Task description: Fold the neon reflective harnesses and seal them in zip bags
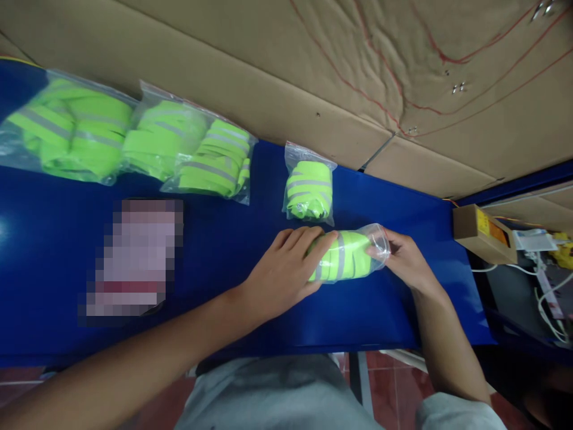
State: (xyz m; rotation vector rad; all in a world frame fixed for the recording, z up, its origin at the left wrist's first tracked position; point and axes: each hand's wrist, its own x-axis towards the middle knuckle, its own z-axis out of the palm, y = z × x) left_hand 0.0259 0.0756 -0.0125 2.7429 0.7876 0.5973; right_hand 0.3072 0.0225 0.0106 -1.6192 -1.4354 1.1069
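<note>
Between my hands is a clear zip bag (347,257) packed with a folded neon-yellow reflective strap with grey stripes. My left hand (289,269) wraps round the bag's left end, its thumb lying along the top. At the other end, my right hand (400,257) pinches the bag's clear mouth, with some fingertips hidden by the plastic. Just beyond my left hand lies a similar filled bag (310,190). Further left along the back edge rest more such bags: one (217,158), another (163,140) and a larger one (76,128).
The blue table (215,251) meets a cardboard-covered wall (250,77) with red cords (380,60) on it. A blurred-out rectangular item (136,251) lies at left. To the right sit a small cardboard box (481,233) and white cables (544,298).
</note>
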